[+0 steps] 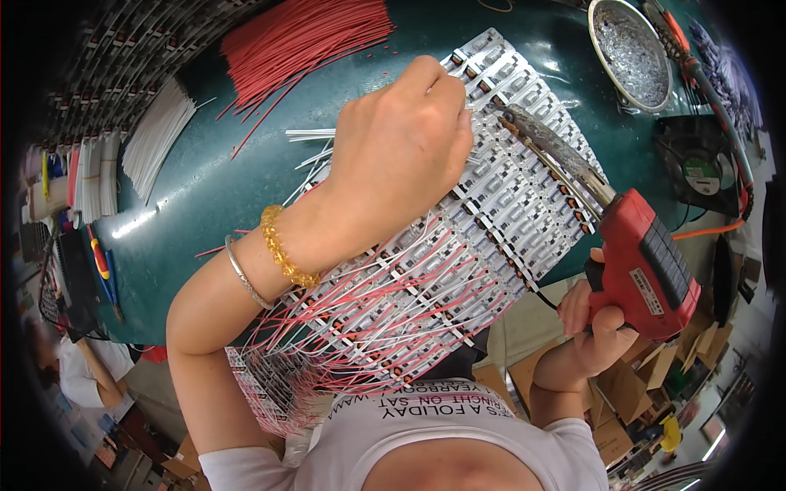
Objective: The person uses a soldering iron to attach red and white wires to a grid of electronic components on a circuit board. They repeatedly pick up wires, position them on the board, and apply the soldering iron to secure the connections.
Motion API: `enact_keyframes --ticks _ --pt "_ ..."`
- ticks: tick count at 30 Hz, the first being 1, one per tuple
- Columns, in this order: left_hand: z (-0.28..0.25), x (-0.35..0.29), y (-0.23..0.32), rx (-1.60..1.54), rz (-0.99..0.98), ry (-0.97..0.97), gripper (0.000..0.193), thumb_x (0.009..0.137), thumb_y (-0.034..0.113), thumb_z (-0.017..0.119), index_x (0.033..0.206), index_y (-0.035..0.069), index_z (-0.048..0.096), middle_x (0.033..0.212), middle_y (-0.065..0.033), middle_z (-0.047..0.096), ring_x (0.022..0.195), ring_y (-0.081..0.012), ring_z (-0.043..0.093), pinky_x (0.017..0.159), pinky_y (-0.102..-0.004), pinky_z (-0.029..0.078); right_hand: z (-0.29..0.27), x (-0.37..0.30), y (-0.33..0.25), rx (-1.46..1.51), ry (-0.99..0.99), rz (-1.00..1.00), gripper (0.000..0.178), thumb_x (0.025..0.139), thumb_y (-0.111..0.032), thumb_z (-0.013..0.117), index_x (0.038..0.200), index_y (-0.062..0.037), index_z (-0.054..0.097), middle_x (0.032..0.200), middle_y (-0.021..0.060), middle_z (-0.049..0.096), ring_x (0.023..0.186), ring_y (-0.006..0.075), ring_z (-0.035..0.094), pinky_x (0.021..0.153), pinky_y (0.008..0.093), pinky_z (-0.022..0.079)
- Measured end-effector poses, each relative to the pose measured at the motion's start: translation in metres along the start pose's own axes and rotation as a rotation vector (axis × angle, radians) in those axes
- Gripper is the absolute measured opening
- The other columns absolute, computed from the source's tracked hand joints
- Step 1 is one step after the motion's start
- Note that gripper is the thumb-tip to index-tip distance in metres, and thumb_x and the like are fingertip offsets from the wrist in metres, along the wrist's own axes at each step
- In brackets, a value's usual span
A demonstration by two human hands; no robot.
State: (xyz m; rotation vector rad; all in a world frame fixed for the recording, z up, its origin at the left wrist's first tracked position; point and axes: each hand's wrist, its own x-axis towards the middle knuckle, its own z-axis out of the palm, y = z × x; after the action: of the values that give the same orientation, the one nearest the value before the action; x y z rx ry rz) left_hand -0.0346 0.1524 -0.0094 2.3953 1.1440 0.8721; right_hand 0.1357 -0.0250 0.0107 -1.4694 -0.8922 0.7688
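Observation:
My left hand, with a yellow bead bracelet and a silver bangle at its wrist, is closed over the panel of small circuit boards. White wires fan out from beneath its palm; the fingertips are mostly hidden behind the knuckles. My right hand grips a red soldering gun by its handle. The gun's dark tip points at the boards, close to my left fingers. Red and white wires trail from the near rows of the panel toward my body.
A pile of red wires lies at the far left on the green table, with white wires beside it. At the far right are a round metal bowl and a black fan. Cardboard boxes stand on the right.

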Motion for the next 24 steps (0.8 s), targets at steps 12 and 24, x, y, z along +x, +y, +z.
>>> enact_keyframes --ticks 12,24 --pt "-0.005 0.002 0.0 -0.139 0.061 0.026 0.007 0.073 0.003 0.063 0.078 0.001 0.059 0.08 -0.0104 0.057 0.066 -0.0259 0.058 0.059 -0.0317 0.046 -0.005 0.0 0.003 0.063 -0.031 -0.008 0.08 0.082 -0.051 0.057 0.119 0.0165 0.035 0.046 0.0006 0.043 0.035 0.008 0.039 0.037 0.0212 0.034" --pt "0.003 -0.002 0.006 -0.094 0.038 -0.045 0.007 0.075 0.001 0.063 0.074 -0.001 0.057 0.082 -0.0089 0.058 0.064 -0.0234 0.059 0.055 -0.0305 0.048 -0.01 -0.005 0.003 0.021 -0.002 0.062 0.081 0.078 -0.054 0.06 0.115 0.0143 0.038 0.046 0.001 0.043 0.035 0.0088 0.04 0.037 0.0214 0.035"
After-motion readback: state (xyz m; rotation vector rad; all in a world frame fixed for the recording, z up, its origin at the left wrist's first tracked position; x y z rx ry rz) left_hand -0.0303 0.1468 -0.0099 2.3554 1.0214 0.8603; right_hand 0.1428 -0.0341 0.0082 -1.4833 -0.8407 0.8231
